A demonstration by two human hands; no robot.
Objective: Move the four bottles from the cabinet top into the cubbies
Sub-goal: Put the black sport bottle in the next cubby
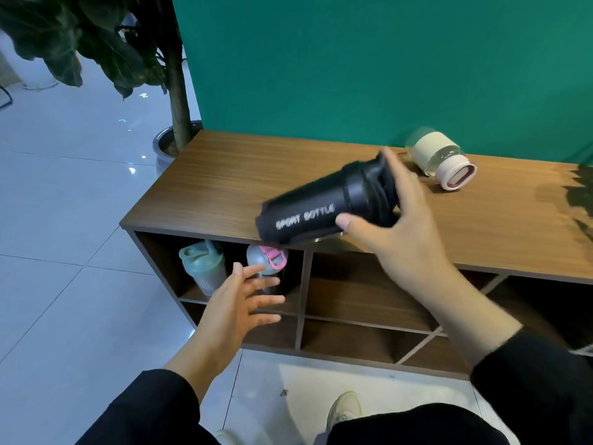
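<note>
My right hand (398, 232) grips a black bottle (308, 210) marked "SPORT BOTTLE" near its lid and holds it tilted in the air over the front edge of the wooden cabinet top (224, 181). A clear bottle with a cream sleeve and pink lid (439, 159) lies on its side at the back of the top. In the upper left cubby (160, 252) a pale green bottle (203, 268) and a clear bottle with a pink cap (268, 258) stand upright. My left hand (237, 303) is open in front of that cubby, fingers spread, just below the pink-capped bottle.
The cabinet has several more cubbies (359, 290) to the right and below. A green wall (353, 59) stands behind it. A potted tree (176, 101) is at the cabinet's left end. The floor is glossy white tile (64, 252). My shoe (346, 409) is on the floor below.
</note>
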